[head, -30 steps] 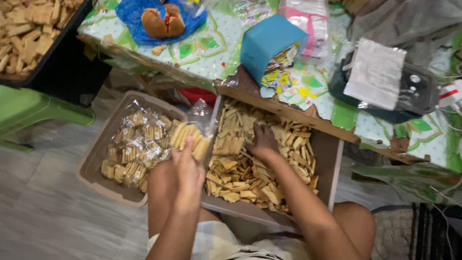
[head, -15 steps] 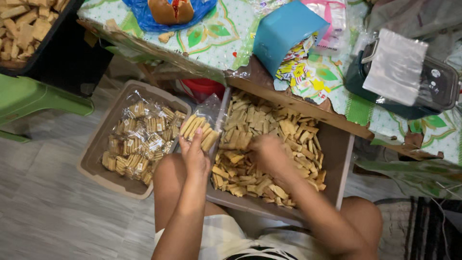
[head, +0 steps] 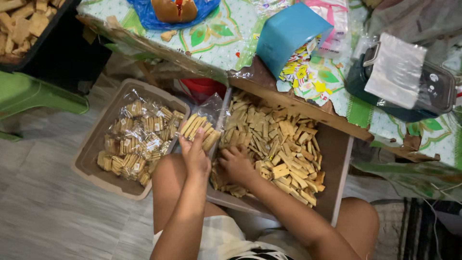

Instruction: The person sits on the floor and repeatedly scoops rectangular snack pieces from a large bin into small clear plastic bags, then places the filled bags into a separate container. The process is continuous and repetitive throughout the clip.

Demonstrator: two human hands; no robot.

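left hand [head: 195, 153] grips clear bag [head: 204, 126] part-filled with biscuit sticks; right hand [head: 236, 165] buried in loose biscuits in brown tray [head: 337, 163]; beige tub [head: 94, 149] of packed bags sits left of it

Tan biscuit sticks [head: 279, 149] fill a brown tray [head: 337, 159]; the tablecloth [head: 216, 36] shows green leaf patterns.
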